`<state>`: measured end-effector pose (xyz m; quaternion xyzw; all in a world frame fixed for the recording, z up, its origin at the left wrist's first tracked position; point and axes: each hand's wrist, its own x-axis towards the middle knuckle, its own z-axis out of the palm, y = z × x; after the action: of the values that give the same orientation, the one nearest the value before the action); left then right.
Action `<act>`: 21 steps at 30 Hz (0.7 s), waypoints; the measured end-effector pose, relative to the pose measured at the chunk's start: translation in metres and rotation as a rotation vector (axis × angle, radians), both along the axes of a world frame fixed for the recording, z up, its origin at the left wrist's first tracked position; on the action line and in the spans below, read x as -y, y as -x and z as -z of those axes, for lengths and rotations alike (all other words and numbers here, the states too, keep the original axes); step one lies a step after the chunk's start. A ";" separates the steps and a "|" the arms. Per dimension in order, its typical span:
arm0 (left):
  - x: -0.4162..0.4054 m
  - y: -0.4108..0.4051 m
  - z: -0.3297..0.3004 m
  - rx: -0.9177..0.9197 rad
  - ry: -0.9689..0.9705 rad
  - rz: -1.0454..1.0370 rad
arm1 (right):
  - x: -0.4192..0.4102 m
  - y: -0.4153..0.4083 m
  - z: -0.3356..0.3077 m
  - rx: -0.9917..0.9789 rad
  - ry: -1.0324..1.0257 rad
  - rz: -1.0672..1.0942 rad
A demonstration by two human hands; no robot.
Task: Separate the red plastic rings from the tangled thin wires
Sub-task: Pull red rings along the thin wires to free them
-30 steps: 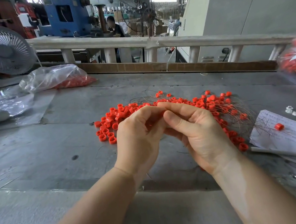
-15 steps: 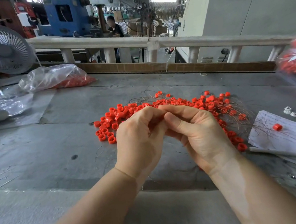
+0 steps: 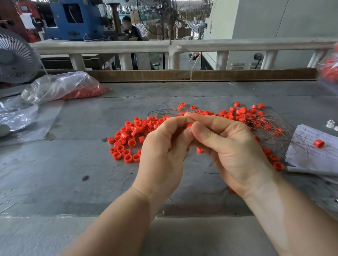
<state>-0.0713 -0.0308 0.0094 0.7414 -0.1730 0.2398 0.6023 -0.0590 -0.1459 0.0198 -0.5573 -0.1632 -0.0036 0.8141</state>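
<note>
I see my 2 hands raised together, fingertips meeting: left hand [image 3: 162, 152] and right hand [image 3: 231, 147] pinch one red ring [image 3: 189, 125]. Beyond them lie loose rings [image 3: 130, 137] and wires [image 3: 271, 127]. Light, probably slippery; grip the rim, pull wire gently.

One head-worn wide-angle view (the only camera) looks forward and down, close over the worktable [image 3: 40, 170].
</note>
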 end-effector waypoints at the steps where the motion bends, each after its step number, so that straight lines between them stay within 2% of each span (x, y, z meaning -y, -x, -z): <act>1: 0.000 0.000 0.001 0.011 -0.010 -0.014 | 0.000 0.000 0.000 0.007 -0.006 0.003; 11: -0.002 0.000 0.001 0.010 -0.013 -0.058 | -0.001 0.001 0.001 -0.003 -0.013 0.005; 13: -0.001 0.000 0.000 -0.051 0.085 0.020 | -0.001 0.001 0.000 -0.012 -0.002 0.006; 18: -0.002 -0.004 -0.003 -0.291 0.483 0.321 | 0.002 0.000 -0.003 -0.063 -0.033 -0.054; 21: -0.002 -0.003 -0.004 -0.362 0.570 0.417 | 0.002 -0.001 -0.003 -0.054 -0.035 -0.088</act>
<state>-0.0682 -0.0283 0.0139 0.5237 -0.1373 0.0160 0.8406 -0.0580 -0.1481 0.0228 -0.5350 -0.1656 0.0445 0.8272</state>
